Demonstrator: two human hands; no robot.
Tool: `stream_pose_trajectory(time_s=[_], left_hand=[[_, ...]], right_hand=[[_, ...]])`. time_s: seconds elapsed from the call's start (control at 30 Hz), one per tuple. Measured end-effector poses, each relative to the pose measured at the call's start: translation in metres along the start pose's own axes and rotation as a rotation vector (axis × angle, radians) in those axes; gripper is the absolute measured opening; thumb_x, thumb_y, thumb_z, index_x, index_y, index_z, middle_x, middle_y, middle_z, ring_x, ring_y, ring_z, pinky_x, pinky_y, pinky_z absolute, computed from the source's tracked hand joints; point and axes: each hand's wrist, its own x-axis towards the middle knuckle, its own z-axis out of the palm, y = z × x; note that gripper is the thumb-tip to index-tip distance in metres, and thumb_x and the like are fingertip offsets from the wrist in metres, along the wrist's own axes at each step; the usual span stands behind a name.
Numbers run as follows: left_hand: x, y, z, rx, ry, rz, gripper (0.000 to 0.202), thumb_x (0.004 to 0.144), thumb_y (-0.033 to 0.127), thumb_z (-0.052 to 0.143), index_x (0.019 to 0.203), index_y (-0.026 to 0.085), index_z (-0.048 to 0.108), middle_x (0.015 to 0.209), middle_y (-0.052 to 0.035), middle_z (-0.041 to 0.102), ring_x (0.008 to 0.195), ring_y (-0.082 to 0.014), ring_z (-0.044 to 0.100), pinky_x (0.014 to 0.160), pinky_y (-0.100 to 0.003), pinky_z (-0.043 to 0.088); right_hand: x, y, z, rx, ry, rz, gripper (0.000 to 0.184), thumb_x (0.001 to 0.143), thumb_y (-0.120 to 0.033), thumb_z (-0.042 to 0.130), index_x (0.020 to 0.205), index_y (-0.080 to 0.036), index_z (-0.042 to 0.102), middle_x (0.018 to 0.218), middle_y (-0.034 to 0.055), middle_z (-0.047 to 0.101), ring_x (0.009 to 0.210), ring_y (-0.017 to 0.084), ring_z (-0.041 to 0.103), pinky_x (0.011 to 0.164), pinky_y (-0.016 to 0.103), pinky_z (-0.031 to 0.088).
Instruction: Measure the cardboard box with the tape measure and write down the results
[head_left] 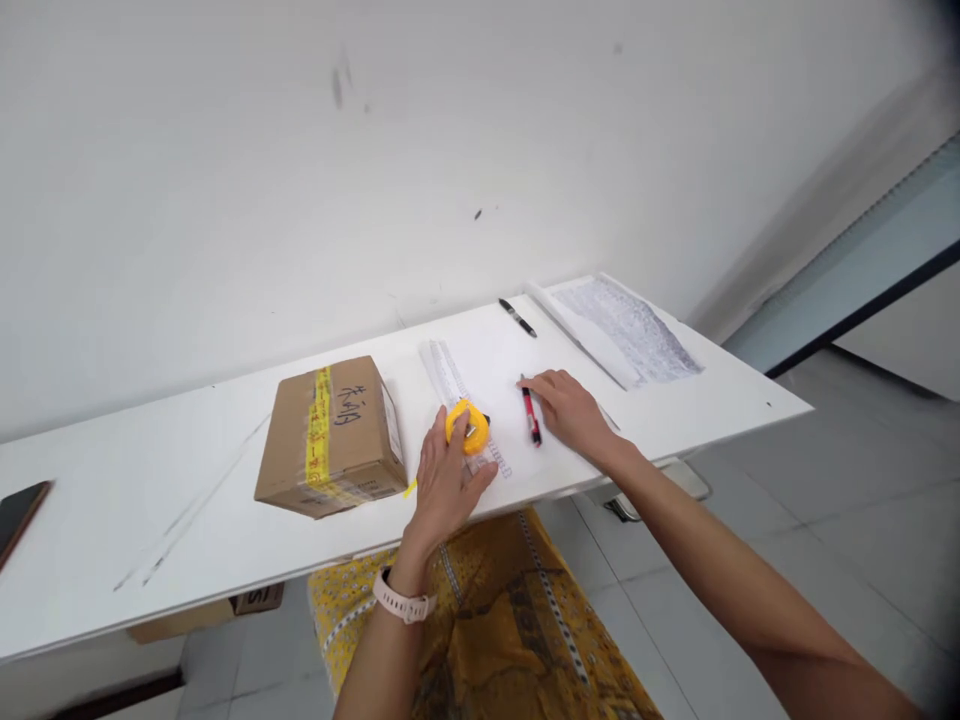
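Observation:
A yellow tape measure (pixel 474 428) sits on the white table, with my left hand (pixel 444 478) closed around its near left side and the thumb below it. Under it runs a clear strip with printed marks (pixel 448 372), which looks like a ruler; my hand and the tape measure hide part of it. My right hand (pixel 566 408) has its fingertips together at the far end of a red pen (pixel 529 415), which lies along the tabletop. A taped cardboard box (pixel 322 435) with black handwriting stands left of my left hand. Beside it shows a short yellow strip (pixel 410 488).
A black pen (pixel 517 317) lies toward the back of the white table (pixel 202 480). Farther right is a sheet covered with writing (pixel 630 330). A dark flat object (pixel 21 515) rests at the left edge. The wall (pixel 420 150) rises directly behind the table.

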Motion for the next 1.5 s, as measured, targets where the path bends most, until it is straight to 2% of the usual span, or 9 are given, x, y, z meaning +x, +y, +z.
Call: stream_pose_trajectory(time_s=[0.23,0.33,0.53,0.7,0.9,1.07,1.17,1.33,1.5], left_hand=[[0.011,0.021,0.009,-0.214,0.315,-0.133,0.051,0.077,0.017,0.073,0.125,0.021,0.057,0.13,-0.0124,0.06,0.129,-0.0307,0.049,0.11,-0.048,0.035],[-0.005,0.039,0.004,-0.324,0.382,-0.135,0.047,0.077,0.02,0.073,0.122,0.019,0.056,0.119,-0.0103,0.064,0.114,-0.0265,0.058,0.1,-0.041,0.045],[-0.075,0.061,-0.018,-0.99,0.352,-0.109,0.059,0.077,0.023,0.073,0.13,0.025,0.048,0.124,-0.0088,0.059,0.112,-0.025,0.06,0.096,-0.037,0.046],[-0.115,0.05,-0.036,-1.223,0.487,-0.128,0.065,0.071,0.034,0.081,0.129,0.027,0.051,0.117,-0.0092,0.062,0.102,-0.026,0.062,0.083,-0.034,0.05],[-0.162,0.038,-0.067,-1.203,0.545,-0.22,0.076,0.063,0.039,0.086,0.132,0.028,0.056,0.104,-0.0084,0.065,0.089,-0.0249,0.063,0.07,-0.03,0.052],[-0.201,0.03,-0.088,-1.458,0.17,-0.365,0.085,0.067,0.042,0.084,0.144,0.033,0.049,0.116,-0.0104,0.064,0.085,-0.0272,0.067,0.064,-0.033,0.055],[-0.202,0.026,-0.093,-1.596,0.073,-0.308,0.088,0.069,0.044,0.083,0.147,0.034,0.044,0.121,-0.0131,0.062,0.083,-0.0299,0.07,0.061,-0.036,0.058],[-0.187,0.025,-0.095,-1.651,0.149,-0.243,0.064,0.08,0.05,0.071,0.139,0.029,0.054,0.122,-0.0153,0.06,0.078,-0.028,0.07,0.053,-0.035,0.059],[-0.194,0.026,-0.091,-1.678,0.189,-0.312,0.072,0.076,0.051,0.073,0.141,0.03,0.052,0.125,-0.0156,0.062,0.076,-0.0289,0.071,0.057,-0.037,0.059]], right_hand=[[-0.011,-0.004,0.005,-0.011,0.312,0.047,0.03,0.094,-0.019,0.043,0.109,-0.019,0.069,0.093,0.0108,0.073,0.091,0.026,0.066,0.077,0.039,0.052],[-0.012,-0.03,-0.011,0.183,0.436,0.119,0.026,0.094,-0.031,0.048,0.101,-0.02,0.071,0.093,0.0116,0.074,0.088,0.026,0.067,0.08,0.04,0.053],[-0.011,-0.114,-0.049,0.883,-0.258,0.275,0.043,0.091,-0.058,0.05,0.107,-0.024,0.072,0.1,0.008,0.074,0.092,0.025,0.068,0.076,0.035,0.055],[0.001,-0.163,-0.06,1.128,-0.624,0.23,0.035,0.084,-0.056,0.063,0.096,-0.023,0.068,0.088,0.0064,0.069,0.081,0.022,0.063,0.072,0.035,0.052],[0.062,-0.205,-0.065,1.181,-0.738,0.029,0.03,0.079,-0.048,0.071,0.076,-0.022,0.059,0.073,0.0006,0.057,0.065,0.014,0.048,0.061,0.029,0.041],[0.158,-0.212,-0.034,1.08,-0.577,0.028,0.037,0.077,-0.052,0.072,0.067,-0.02,0.055,0.077,0.002,0.058,0.075,0.016,0.05,0.073,0.033,0.04],[0.194,-0.214,0.0,1.03,-0.503,0.131,0.04,0.074,-0.05,0.075,0.062,-0.019,0.052,0.077,0.0021,0.058,0.079,0.016,0.052,0.077,0.033,0.04],[0.197,-0.22,0.04,0.888,-0.51,0.284,0.037,0.07,-0.045,0.078,0.063,-0.019,0.053,0.069,0.0005,0.056,0.069,0.016,0.049,0.066,0.031,0.038],[0.18,-0.211,0.051,1.042,-0.553,0.188,0.03,0.073,-0.048,0.074,0.077,-0.02,0.064,0.079,0.0012,0.064,0.072,0.015,0.056,0.067,0.029,0.042]])
